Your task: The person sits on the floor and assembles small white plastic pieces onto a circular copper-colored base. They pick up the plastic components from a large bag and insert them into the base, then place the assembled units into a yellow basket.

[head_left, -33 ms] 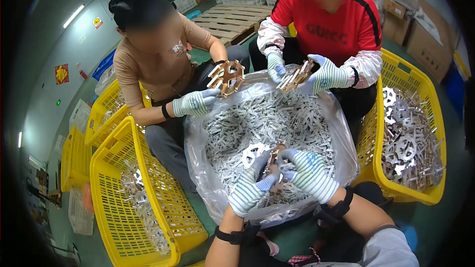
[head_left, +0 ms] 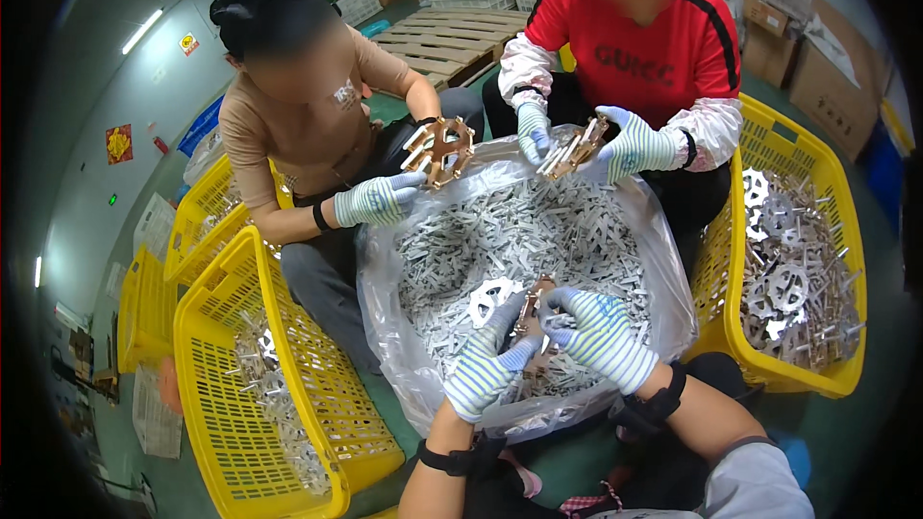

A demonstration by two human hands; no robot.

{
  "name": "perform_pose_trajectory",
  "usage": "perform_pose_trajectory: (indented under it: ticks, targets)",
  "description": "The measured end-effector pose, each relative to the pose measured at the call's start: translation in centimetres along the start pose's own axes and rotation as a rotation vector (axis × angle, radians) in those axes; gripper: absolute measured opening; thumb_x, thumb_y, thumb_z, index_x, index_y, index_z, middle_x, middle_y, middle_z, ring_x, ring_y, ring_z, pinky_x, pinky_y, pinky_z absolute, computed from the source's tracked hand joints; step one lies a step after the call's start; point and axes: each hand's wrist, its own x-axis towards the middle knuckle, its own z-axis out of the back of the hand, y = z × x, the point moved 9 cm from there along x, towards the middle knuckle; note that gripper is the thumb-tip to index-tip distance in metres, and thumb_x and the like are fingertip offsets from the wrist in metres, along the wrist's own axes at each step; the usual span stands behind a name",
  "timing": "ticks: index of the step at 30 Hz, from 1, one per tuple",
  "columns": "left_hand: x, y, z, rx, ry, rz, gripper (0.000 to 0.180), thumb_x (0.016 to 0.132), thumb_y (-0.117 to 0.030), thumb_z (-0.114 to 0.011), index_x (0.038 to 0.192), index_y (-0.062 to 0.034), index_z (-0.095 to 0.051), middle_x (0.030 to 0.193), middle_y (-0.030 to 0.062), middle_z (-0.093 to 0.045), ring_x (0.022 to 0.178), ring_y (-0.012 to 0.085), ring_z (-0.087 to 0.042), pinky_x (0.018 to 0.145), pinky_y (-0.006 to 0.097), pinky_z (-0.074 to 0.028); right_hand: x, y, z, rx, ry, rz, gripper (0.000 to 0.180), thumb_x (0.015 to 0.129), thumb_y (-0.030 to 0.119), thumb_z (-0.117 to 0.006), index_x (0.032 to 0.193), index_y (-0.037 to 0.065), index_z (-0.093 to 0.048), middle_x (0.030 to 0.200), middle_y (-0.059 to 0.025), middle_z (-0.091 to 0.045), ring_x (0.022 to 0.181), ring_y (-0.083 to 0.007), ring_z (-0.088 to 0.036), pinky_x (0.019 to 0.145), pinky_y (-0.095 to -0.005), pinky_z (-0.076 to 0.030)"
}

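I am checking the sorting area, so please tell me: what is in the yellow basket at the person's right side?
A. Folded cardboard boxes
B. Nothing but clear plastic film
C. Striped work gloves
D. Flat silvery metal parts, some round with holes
D: the yellow basket at the right holds a heap of flat silvery metal parts, several of them round with holes and spokes.
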Motion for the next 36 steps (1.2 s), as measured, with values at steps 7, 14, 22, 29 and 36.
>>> perform_pose_trajectory:
  ticks: [7, 14, 22, 29, 36]
  targets:
    - [0.4, 1.0, 0.8, 0.377, -0.132, -0.188, 0.05, 0.092, -0.015, -0.059, 0.136, 0.0034, -0.045, 0.125, 0.0151, -0.057, 0.113, 0.0203, -0.055, 0.099, 0.031, -0.042, 0.4, 1.4, 0.0, -0.15, -0.001, 0.09, 0.03, 0.08, 0.025, -0.065, 0.104, 0.007, -0.063, 0.091, -0.0161, -0.067, 0.081, -0.0344, -0.065, 0.071, -0.0419, -0.051]
    - [-0.3, -1.0, 0.6, -0.104, -0.205, -0.142, 0.044, 0.09, -0.006, -0.057, 0.134, -0.0017, -0.049, 0.118, 0.0077, -0.058, 0.088, 0.0097, -0.056, 0.078, 0.024, -0.047, 0.9, 2.0, 0.7, -0.188, -0.044, 0.162, 0.033, 0.08, 0.025, -0.065, 0.108, 0.008, -0.062, 0.09, -0.015, -0.067, 0.077, -0.035, -0.065, 0.068, -0.0428, -0.051]
    - [-0.4, -0.1, 2.8, -0.121, -0.274, -0.014, 0.023, 0.093, -0.017, -0.059, 0.111, -0.0038, -0.063, 0.095, 0.0011, -0.061, 0.081, 0.0059, -0.054, 0.069, 0.022, -0.046, 0.6, -0.6, -2.4, 0.658, 0.13, -0.124, 0.037, 0.092, 0.021, -0.059, 0.123, 0.0, -0.055, 0.112, -0.0144, -0.064, 0.1, -0.0225, -0.063, 0.087, -0.0344, -0.05]
    - [-0.4, -0.9, 0.8, 0.285, -0.21, -0.129, 0.026, 0.09, -0.024, -0.065, 0.096, 0.0014, -0.066, 0.085, 0.005, -0.063, 0.076, 0.0089, -0.057, 0.07, 0.024, -0.047, -0.4, -0.3, -4.2, 0.489, 0.189, 0.01, 0.039, 0.09, 0.013, -0.055, 0.129, 0.004, -0.051, 0.113, -0.0187, -0.063, 0.102, -0.0307, -0.063, 0.089, -0.0382, -0.049]
    - [0.4, 0.8, 2.5, 0.324, -0.208, -0.061, 0.024, 0.09, -0.02, -0.063, 0.095, 0.0031, -0.066, 0.079, 0.0045, -0.062, 0.073, 0.0117, -0.055, 0.07, 0.026, -0.046, -0.5, 0.1, -4.0, 0.403, 0.149, 0.055, 0.039, 0.093, 0.021, -0.055, 0.128, 0.005, -0.053, 0.108, -0.0176, -0.065, 0.095, -0.0329, -0.065, 0.084, -0.0401, -0.051]
